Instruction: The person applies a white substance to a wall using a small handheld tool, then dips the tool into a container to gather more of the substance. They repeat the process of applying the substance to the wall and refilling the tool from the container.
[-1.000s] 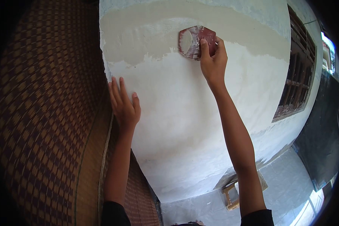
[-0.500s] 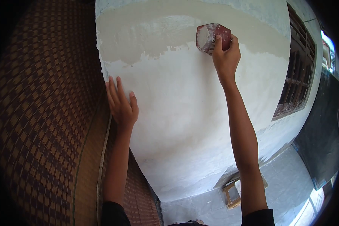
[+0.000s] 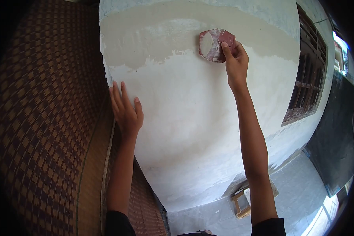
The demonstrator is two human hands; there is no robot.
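Pinched between the thumb and fingers of my right hand (image 3: 237, 65) is a red putty scraper (image 3: 228, 38), a flat angular plate. Pale putty (image 3: 207, 44) is smeared over its left part. The scraper is at the lower edge of a beige, damp-looking band of putty (image 3: 133, 39) across the upper wall. My left hand (image 3: 126, 112) rests flat on the white wall (image 3: 185, 114) near its left edge, fingers spread, holding nothing.
A woven brown mat (image 3: 47, 102) hangs along the left side. To the right is a wooden barred window (image 3: 306, 82), with a dark panel (image 3: 334, 137) beyond. A wooden stool (image 3: 243, 212) stands on the grey floor (image 3: 293, 196), partly behind my right arm.
My right hand has turned the scraper and brought it slightly left and down, so more of its face shows. My left hand keeps its place on the wall.
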